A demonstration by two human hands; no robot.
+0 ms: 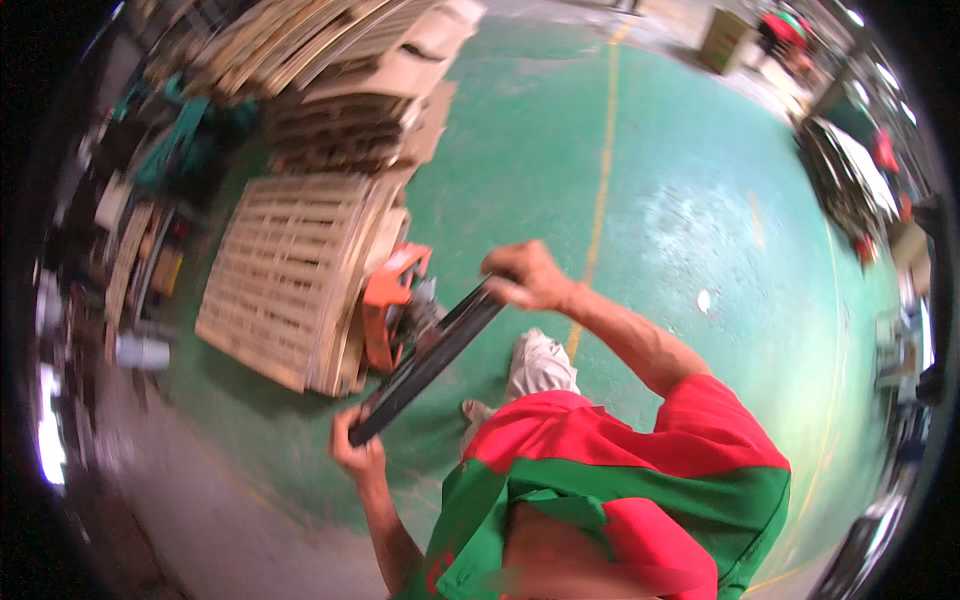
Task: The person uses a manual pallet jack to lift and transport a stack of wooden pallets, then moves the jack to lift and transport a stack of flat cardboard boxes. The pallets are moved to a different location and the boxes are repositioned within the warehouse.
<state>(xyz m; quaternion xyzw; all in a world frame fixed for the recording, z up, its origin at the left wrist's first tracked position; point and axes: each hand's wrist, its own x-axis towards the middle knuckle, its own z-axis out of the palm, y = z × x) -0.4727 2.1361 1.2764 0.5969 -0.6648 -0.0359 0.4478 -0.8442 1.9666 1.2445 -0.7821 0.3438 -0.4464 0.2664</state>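
fingers of the left hand (358, 447) curl tight around the lower end of a black handle bar (430, 362), while the right hand (527, 277) wraps closed over its upper end, both fists gripping the same bar at opposite ends. the bar runs on a slant from lower left to upper right, in front of the person's body, and belongs to an orange pallet jack (392, 305) standing just beyond it. the jack's body sits tight against a stack of pale wooden pallets (290, 275), which rests on the green painted floor (700, 230) to the person's left. more pallets and flattened boards (340, 60) pile up behind that stack, toward the top of the frame. both bare forearms reach out from a red and green short-sleeved shirt (620, 470); a knee in light trousers (540, 365) shows between the arms, just below the bar. a yellow line (603, 150) runs along the floor away from the person. at the far top right, well apart, a person in red (785, 30) stands near a box, too small and blurred to tell more. clutter along the left and right edges is smeared.
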